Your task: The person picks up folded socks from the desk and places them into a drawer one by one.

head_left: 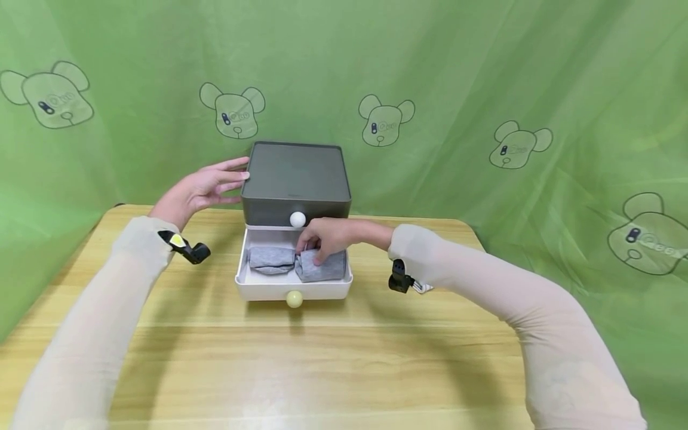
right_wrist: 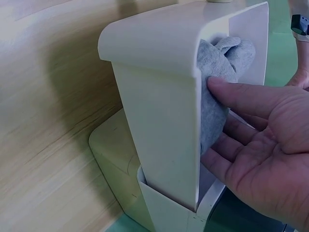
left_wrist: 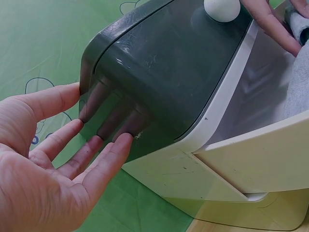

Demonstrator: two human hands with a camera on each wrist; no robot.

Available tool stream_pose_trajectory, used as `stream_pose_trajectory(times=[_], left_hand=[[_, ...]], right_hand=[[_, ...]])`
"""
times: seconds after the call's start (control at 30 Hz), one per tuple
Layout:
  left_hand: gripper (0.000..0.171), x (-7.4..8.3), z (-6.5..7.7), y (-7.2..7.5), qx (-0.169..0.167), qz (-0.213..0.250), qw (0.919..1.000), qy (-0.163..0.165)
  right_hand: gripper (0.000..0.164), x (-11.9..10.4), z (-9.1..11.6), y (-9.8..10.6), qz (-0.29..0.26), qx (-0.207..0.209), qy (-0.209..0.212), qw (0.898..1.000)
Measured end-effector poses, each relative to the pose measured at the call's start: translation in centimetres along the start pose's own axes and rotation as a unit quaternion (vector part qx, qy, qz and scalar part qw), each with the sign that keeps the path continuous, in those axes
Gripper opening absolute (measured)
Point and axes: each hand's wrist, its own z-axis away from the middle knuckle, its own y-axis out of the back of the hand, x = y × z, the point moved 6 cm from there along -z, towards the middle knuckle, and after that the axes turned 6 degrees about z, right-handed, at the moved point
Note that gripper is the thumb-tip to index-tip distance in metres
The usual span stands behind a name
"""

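Note:
A small two-tier drawer box with a dark grey upper part [head_left: 295, 173] has its white lower drawer [head_left: 322, 291] pulled out toward me. Two rolled pairs of grey socks lie side by side in it, the left roll [head_left: 270, 260] and the right roll [head_left: 328, 269]. My right hand [head_left: 334, 234] reaches into the drawer and holds the right roll, thumb [right_wrist: 217, 86] on its near face and fingers behind it. With fingers stretched out, my left hand [left_wrist: 53, 188] touches the side of the dark upper part with its fingertips.
A white knob [head_left: 297, 219] is on the dark upper drawer and a pale yellow knob [head_left: 294, 298] on the lower one. The box stands near the back of a wooden table [head_left: 269, 370]. A green curtain [head_left: 322, 60] with bear-head outlines hangs behind.

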Motion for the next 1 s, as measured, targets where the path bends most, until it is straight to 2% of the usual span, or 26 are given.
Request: stream_pose_trajectory(times=[0.13, 0.5, 0.7, 0.87, 1.0], left_hand=[[0.074, 0.0, -0.1, 0.1, 0.002, 0.002, 1.0, 0.001], [0.074, -0.2, 0.1, 0.3, 0.001, -0.007, 1.0, 0.001], [0.074, -0.1, 0.0, 0.2, 0.003, -0.003, 1.0, 0.001], [0.075, -0.1, -0.2, 0.1, 0.0, -0.002, 1.0, 0.002], [0.075, -0.1, -0.2, 0.0, -0.003, -0.005, 1.0, 0.001]], right_hand=[[0.044, -0.1, 0.2, 0.4, 0.004, 0.0, -0.002, 1.0], [0.04, -0.4, 1.7, 1.9, -0.036, 0.021, -0.002, 0.999], [0.041, -2.2, 3.4, 3.3, -0.046, 0.06, 0.034, 0.997], [0.036, -4.4, 4.5, 3.1, -0.122, 0.091, 0.101, 0.983], [0.032, -5.7, 4.8, 0.9, -0.202, 0.085, 0.131, 0.967]])
